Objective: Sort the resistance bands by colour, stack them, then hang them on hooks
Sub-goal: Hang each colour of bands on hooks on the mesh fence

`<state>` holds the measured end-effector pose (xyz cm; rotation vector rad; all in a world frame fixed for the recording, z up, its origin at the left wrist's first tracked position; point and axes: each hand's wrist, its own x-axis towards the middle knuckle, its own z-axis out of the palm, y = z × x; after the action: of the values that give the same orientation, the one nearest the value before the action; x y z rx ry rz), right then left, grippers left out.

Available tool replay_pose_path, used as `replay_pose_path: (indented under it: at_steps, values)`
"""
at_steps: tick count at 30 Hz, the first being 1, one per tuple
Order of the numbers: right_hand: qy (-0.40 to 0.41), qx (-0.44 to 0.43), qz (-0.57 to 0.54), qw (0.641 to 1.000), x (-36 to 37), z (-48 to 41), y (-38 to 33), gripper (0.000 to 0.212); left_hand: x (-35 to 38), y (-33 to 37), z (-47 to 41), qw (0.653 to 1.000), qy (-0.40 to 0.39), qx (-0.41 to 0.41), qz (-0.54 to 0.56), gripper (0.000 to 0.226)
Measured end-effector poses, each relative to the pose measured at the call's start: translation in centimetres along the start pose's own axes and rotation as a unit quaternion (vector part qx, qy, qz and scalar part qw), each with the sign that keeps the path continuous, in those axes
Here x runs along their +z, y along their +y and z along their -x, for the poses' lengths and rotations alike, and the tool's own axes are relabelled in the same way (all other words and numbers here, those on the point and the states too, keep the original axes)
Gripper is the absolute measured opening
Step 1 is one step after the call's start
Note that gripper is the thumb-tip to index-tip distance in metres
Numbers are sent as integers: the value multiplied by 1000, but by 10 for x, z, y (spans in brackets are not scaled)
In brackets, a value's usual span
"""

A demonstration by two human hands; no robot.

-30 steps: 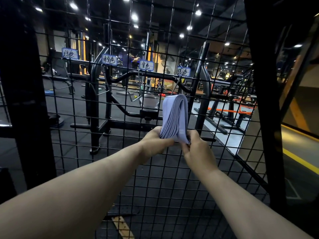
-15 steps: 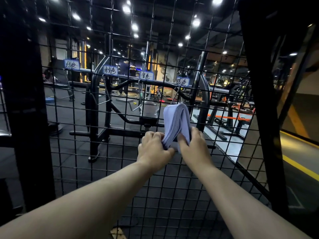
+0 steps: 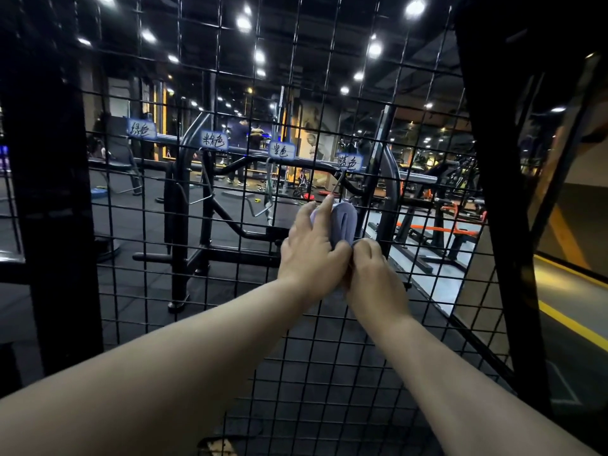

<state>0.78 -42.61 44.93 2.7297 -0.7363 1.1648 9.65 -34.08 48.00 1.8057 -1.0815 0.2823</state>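
Observation:
A stack of pale blue-lilac resistance bands (image 3: pixel 347 222) stands folded against a black wire grid panel (image 3: pixel 230 291). My left hand (image 3: pixel 311 248) grips the stack from the left, its forefinger stretched up along the fold. My right hand (image 3: pixel 373 271) pinches the stack's lower end from the right, fingers curled. A thin metal hook (image 3: pixel 337 185) sticks out of the grid just above the bands, under the rightmost handwritten label (image 3: pixel 350 161). Both hands touch each other below the stack.
Three more handwritten labels (image 3: pixel 215 140) hang along the grid to the left, each with a hook (image 3: pixel 204 192) below. Black posts (image 3: pixel 59 225) frame the panel on both sides. Gym machines and people stand behind the grid.
Both hands have raised the band stack up and closer to the hook under the rightmost label. My left forefinger now stretches up over the fold. The stack looks more squeezed.

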Motion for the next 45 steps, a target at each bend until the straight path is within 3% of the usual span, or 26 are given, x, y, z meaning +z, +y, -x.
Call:
replay_pose_path:
  at_steps: [6, 9, 14, 24, 27, 31, 39, 45]
  values:
    - [-9, 46, -112, 993, -3, -1, 2, 20, 2, 0, -14, 997, 13, 3, -77, 70]
    - [-30, 120, -213, 969, -5, -8, 3, 13, 3, -1, -15, 993, 13, 27, -116, 70]
    - [-65, 127, -264, 954, -12, -22, 4, 17, 2, 3, -16, 998, -2, 14, -61, 69]
    - [-50, 113, -309, 943, -21, -37, 2, 15, -7, 2, -18, 998, -19, -6, 59, 62]
    - [-37, 83, -279, 956, -24, -36, 0, 10, -11, 5, -20, 992, -28, -25, 122, 49]
    - [-1, 35, -215, 976, -27, -31, -2, 17, -13, 7, -23, 982, -47, -40, 178, 28]
    - [8, -5, 7, 1000, -30, -31, -14, 27, -7, 5, -22, 999, -24, -17, 44, 23]
    - [-54, 77, -77, 993, -17, -35, -17, 15, -5, 2, -25, 999, -21, 19, -16, 17]
